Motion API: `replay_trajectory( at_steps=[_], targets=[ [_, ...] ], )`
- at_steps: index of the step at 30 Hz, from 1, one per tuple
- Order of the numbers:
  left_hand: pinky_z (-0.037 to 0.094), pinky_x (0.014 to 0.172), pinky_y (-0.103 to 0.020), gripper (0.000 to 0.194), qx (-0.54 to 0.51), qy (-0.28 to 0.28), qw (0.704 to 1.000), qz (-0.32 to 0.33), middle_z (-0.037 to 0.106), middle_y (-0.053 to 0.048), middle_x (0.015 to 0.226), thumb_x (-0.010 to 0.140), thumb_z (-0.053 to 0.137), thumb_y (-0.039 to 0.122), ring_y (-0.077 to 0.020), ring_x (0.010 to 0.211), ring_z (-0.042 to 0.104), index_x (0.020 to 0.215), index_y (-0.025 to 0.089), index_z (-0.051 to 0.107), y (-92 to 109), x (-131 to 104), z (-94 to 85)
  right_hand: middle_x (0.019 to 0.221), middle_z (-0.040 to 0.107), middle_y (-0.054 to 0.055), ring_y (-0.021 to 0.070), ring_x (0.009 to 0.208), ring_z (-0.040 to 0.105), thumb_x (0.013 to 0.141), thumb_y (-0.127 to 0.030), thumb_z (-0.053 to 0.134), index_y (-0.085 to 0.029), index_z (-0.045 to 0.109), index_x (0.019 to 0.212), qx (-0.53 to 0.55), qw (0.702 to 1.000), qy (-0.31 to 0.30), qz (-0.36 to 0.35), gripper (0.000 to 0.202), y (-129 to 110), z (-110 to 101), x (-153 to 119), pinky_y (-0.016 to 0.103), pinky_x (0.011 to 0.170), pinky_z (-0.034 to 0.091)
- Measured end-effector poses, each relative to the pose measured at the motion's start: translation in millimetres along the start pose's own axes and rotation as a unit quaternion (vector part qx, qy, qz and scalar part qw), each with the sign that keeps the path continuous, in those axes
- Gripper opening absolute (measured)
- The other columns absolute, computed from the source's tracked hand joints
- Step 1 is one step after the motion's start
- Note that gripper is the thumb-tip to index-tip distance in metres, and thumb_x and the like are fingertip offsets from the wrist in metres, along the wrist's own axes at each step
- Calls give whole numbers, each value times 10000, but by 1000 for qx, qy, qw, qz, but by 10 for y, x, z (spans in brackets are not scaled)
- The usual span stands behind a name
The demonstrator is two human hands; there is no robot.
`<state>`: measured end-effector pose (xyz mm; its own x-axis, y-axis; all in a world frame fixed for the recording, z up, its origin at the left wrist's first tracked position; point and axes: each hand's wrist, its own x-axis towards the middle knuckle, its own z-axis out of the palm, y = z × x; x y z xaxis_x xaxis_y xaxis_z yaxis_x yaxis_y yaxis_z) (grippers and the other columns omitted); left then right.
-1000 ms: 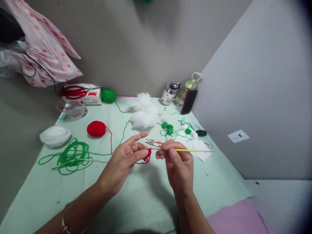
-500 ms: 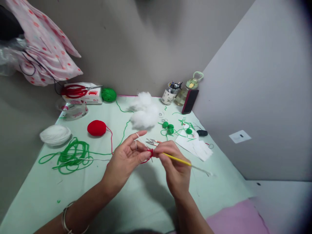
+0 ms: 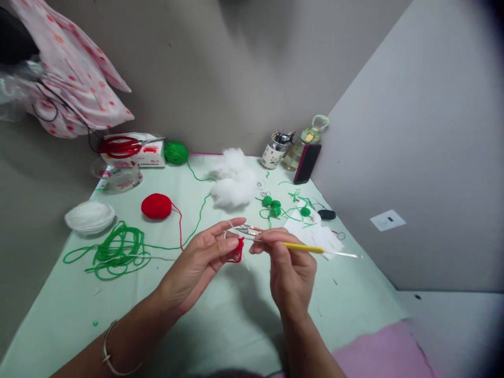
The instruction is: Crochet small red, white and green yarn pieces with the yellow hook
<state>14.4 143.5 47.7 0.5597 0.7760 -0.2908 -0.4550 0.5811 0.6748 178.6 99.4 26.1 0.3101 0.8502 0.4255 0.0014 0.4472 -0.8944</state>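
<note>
Between thumb and fingers, my left hand (image 3: 205, 254) pinches a small red crochet piece (image 3: 240, 248). White yarn (image 3: 231, 224) runs over its raised index finger. My right hand (image 3: 291, 262) is closed around a crochet hook (image 3: 303, 247) with a yellow handle and metal ends. The hook's left tip is close to the top of the red piece; whether it sits in a stitch, I cannot tell. Small thread snips (image 3: 248, 229) lie on the table just behind my hands. A red yarn ball (image 3: 156, 206) rests to the left, its strand leading toward my left hand.
Green yarn (image 3: 118, 252) lies in loose loops at left, near a white yarn ball (image 3: 90, 218). White stuffing (image 3: 233, 184) is at the back middle. Small green balls (image 3: 275, 211), paper (image 3: 311, 233), a phone (image 3: 307, 164) and a bottle (image 3: 293, 155) are on the right.
My right hand has moved slightly right with the hook, away from my left fingers. The hook lies flatter now, and more of the red piece shows.
</note>
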Motion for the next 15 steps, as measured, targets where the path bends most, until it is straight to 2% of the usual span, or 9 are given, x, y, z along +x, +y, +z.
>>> replay_trajectory(
  at_steps=[4, 6, 8, 11, 15],
  targets=[
    [485, 777, -211, 290, 13, -5, 1000, 14, 680, 8, 815, 857, 826, 268, -87, 760, 586, 1143, 227, 801, -14, -12, -4, 781, 652, 2, 117, 669, 644, 1010, -313, 606, -228, 762, 894, 153, 983, -9, 98, 213, 10, 10, 51, 273, 634, 553],
    [477, 755, -208, 268, 30, 7, 999, 41, 654, 26, 795, 860, 823, 269, -80, 736, 578, 1127, 252, 802, -42, -4, 3, 778, 653, -5, 107, 658, 623, 1000, -320, 624, -233, 765, 886, 173, 978, -18, 117, 200, 28, 24, 53, 261, 628, 541],
    [474, 750, -206, 301, 57, 24, 995, 72, 642, 40, 800, 854, 829, 257, -78, 734, 577, 1152, 280, 790, -71, 8, 11, 856, 704, 8, 114, 708, 637, 993, -303, 641, -249, 783, 930, 122, 988, -20, 95, 165, 50, 34, 38, 278, 681, 547],
    [484, 783, -220, 376, 86, 29, 992, 92, 650, 40, 815, 839, 845, 250, -92, 771, 593, 1204, 297, 769, -106, 22, 12, 995, 769, 24, 139, 810, 671, 1000, -257, 633, -280, 793, 1023, 20, 999, -21, 17, 163, 62, 44, 8, 328, 801, 554],
    [489, 785, -228, 379, 100, 41, 990, 93, 676, 27, 848, 841, 848, 282, -108, 809, 612, 1210, 287, 765, -152, 31, 0, 957, 774, 7, 150, 792, 692, 1014, -190, 584, -300, 775, 1059, -53, 996, -47, -48, 224, 19, 67, -35, 392, 909, 562]
  ],
)
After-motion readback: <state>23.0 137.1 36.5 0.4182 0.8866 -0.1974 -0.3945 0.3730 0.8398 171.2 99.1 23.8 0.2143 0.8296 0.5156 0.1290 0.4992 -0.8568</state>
